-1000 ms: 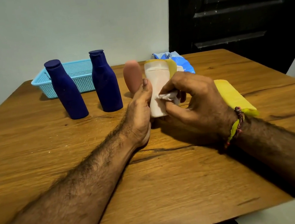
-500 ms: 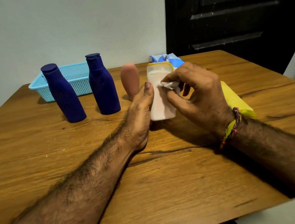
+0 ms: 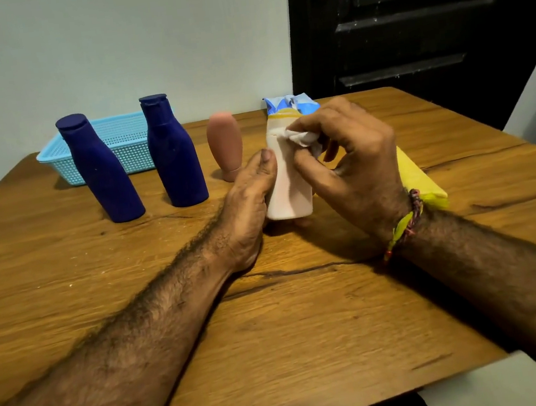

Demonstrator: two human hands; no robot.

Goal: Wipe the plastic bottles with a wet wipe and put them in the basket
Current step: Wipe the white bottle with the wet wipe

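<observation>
On table (image 3: 276, 336), two blue bottles (image 3: 104, 175) (upright), one basket (image 3: 123, 136)

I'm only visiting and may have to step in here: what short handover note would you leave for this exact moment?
Left hand grips the white bottle, upright on the table.
Right hand pinches the wet wipe against its upper part.
Done: wiping of this bottle is under way; no bottle shows in the basket.
Left: finish it, basket it, then two blue bottles and the pink bottle.
</observation>
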